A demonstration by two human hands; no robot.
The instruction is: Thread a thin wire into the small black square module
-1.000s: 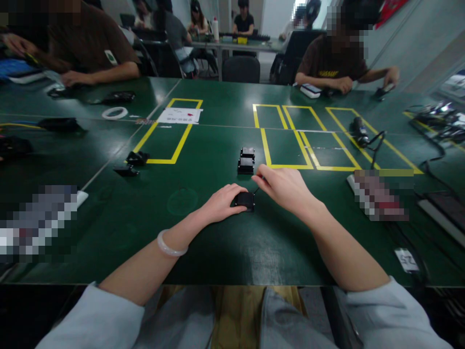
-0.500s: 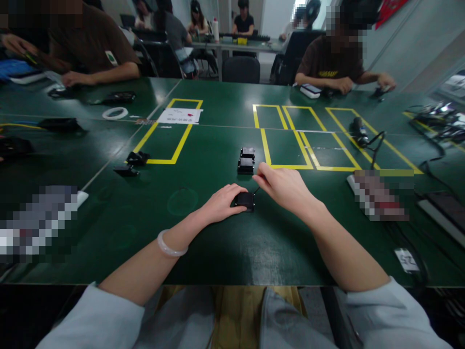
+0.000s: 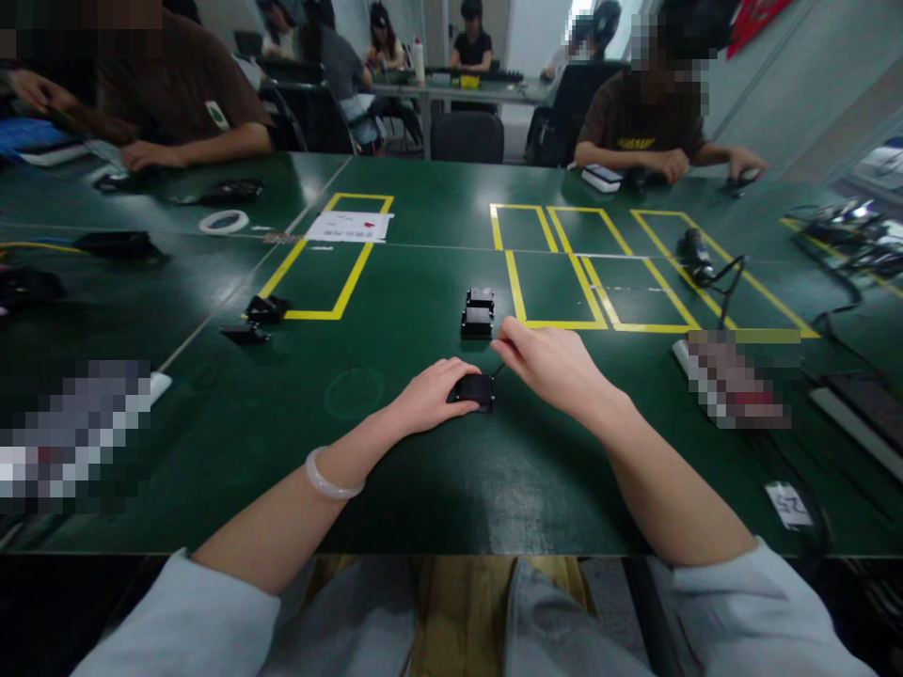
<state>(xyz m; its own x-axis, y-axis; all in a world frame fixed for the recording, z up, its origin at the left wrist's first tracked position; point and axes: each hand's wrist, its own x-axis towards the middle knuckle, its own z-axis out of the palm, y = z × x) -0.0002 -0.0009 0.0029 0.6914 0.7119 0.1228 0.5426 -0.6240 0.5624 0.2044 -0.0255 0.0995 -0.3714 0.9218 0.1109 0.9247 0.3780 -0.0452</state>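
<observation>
My left hand (image 3: 438, 395) grips a small black box-like part (image 3: 475, 389) from its left side, thumb in front and fingers behind, holding it down on the table. In my right hand (image 3: 540, 362), closed in a pinch, is a thin dark rod (image 3: 499, 369), whose lower end reaches the part's upper right corner. Most of the rod is hidden by my fingers, so its kind does not show. Just beyond the held part stand two similar black parts, a nearer one (image 3: 478, 322) and a farther one (image 3: 481, 296).
More black pieces (image 3: 266, 307) lie to the left on the green table (image 3: 423, 498). Yellow tape (image 3: 340, 299) marks rectangles, one with a paper sheet (image 3: 351, 226) across it. Rightward are a corded black device (image 3: 697, 254) and cables (image 3: 790, 470). Co-workers sit across the table.
Both hands, the black part and the rod hold almost the same positions. No clear motion shows apart from a tiny shift of the whole view.
</observation>
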